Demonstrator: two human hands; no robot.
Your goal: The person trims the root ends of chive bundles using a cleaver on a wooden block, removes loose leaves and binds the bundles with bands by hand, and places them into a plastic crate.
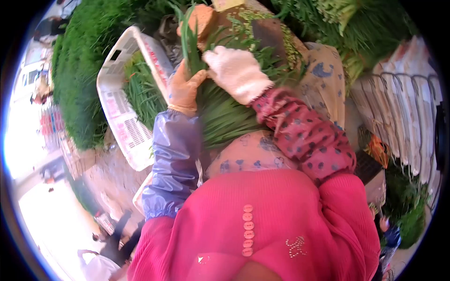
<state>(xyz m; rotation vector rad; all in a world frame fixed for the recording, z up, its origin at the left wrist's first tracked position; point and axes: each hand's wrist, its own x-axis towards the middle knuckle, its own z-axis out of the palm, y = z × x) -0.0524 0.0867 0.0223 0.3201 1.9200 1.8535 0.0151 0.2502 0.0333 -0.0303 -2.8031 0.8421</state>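
Observation:
My left hand [183, 91], in an orange-tan rubber glove, has its thumb apart from its upright fingers. Long green leaves [191, 47], which look like garlic chives, rise from the gap between them. Close on its right, my right hand [239, 72] wears a fuzzy whitish glove. Its fingers are curled in over the greens, and what they grip is hidden. A thick spread of the same leaves [229, 114] lies across my lap, below both hands, on a patterned apron [253, 150].
A white plastic crate [110, 105] holding greens stands left of my left hand. Beyond my hands are an orange block [199, 23], a dark flat plate [268, 35] and scattered pale-green bits. Heaped greens [86, 70] line the left; pale hanging bags [398, 103] are at right. People appear lower left.

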